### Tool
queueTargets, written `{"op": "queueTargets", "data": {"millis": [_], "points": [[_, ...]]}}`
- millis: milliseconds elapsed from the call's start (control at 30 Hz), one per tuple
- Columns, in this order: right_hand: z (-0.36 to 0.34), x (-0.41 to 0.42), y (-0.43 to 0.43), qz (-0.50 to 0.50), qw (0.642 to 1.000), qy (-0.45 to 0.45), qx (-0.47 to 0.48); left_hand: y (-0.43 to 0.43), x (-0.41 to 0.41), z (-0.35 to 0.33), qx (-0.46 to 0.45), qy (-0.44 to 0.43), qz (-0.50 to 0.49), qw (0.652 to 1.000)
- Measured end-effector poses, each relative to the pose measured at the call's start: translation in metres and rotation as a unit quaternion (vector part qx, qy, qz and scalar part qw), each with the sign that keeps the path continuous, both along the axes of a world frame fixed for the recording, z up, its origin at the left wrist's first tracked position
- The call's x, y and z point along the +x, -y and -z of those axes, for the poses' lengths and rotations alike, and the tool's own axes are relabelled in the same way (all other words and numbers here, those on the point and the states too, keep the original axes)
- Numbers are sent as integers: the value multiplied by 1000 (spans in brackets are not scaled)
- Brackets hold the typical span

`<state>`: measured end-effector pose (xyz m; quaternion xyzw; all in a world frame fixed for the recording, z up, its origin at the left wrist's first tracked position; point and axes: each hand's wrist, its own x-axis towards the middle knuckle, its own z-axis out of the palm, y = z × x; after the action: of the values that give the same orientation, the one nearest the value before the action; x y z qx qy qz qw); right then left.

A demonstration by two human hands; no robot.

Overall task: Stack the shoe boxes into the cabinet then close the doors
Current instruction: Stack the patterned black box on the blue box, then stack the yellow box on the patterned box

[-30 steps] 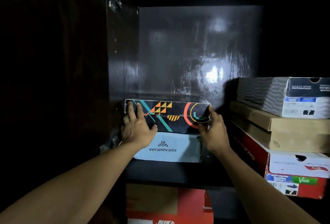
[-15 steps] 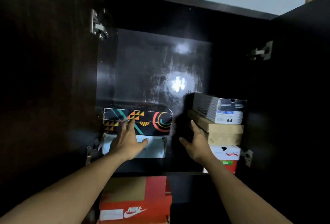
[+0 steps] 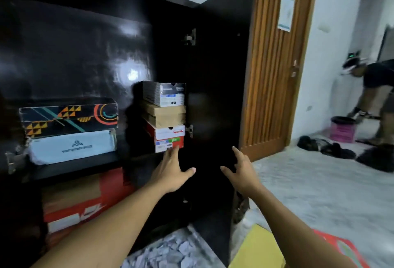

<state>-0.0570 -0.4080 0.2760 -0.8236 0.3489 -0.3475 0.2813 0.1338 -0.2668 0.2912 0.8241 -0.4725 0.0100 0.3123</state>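
Observation:
The dark cabinet [image 3: 85, 39] stands open. On its shelf a black patterned shoe box [image 3: 68, 117] lies on a white box [image 3: 71, 147]. To their right is a stack: a grey-black box [image 3: 165, 93] on a brown box [image 3: 165, 116] on a red-and-white box [image 3: 168, 138]. A red box [image 3: 85, 199] sits on the level below. My left hand [image 3: 170, 171] is open, fingertips near the red-and-white box's lower edge. My right hand [image 3: 243, 171] is open in front of the open right cabinet door [image 3: 219, 65], holding nothing.
A wooden room door [image 3: 275, 65] stands behind the cabinet door. A yellow box [image 3: 255, 248] and a red box [image 3: 345, 248] lie on the floor at the bottom right. A person [image 3: 375, 97] bends over a pink stool [image 3: 343, 129] at the far right, near dark shoes [image 3: 326, 146].
Both hands have left the patterned box and swung right with my view. The right cabinet door and the room beyond have come into sight.

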Motion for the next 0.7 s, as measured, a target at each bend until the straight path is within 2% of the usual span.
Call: {"op": "queueTargets", "data": {"millis": [200, 433, 567, 700], "points": [[34, -106, 34, 101, 993, -42, 37, 54, -84, 46, 42, -48, 112, 992], [78, -192, 28, 214, 969, -91, 80, 99, -156, 122, 134, -122, 242, 953], [97, -244, 10, 291, 946, -109, 98, 118, -180, 144, 200, -105, 309, 924], [119, -294, -8, 355, 918, -124, 123, 131, -202, 155, 215, -63, 363, 905]]}}
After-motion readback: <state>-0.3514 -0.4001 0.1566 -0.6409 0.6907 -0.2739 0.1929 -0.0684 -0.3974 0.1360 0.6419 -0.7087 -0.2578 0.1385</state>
